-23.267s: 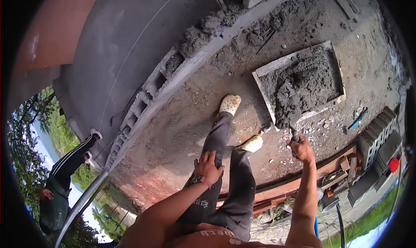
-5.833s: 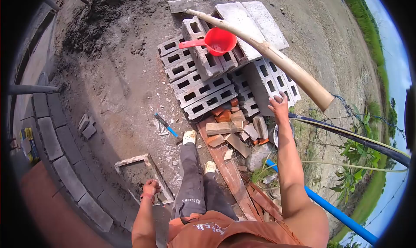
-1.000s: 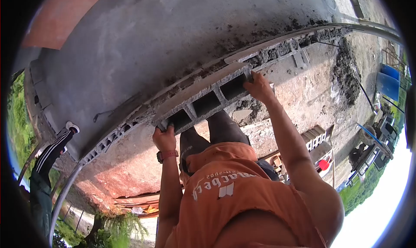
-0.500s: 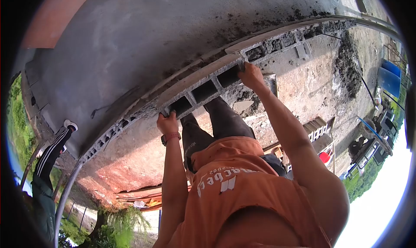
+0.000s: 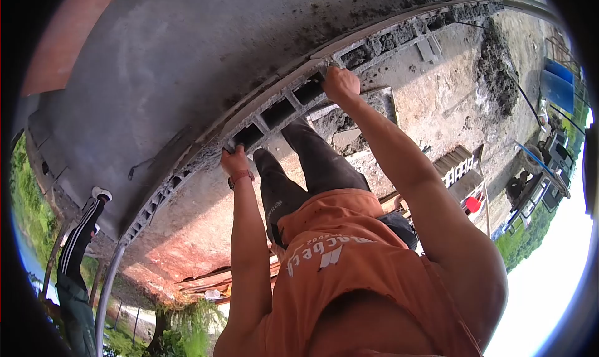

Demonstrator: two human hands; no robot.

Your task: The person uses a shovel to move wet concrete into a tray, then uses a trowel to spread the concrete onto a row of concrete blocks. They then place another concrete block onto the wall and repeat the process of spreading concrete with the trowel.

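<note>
Head view, steeply down, close

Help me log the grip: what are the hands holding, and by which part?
Both hold one grey hollow concrete block by its ends: the left hand at one end, the right hand at the other.

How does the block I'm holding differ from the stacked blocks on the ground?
The block, gripped at its ends by your left hand and right hand, is at the wall top; the stacked blocks lie untouched on the ground. It is alone; they are piled. Both are grey, hollow.
</note>
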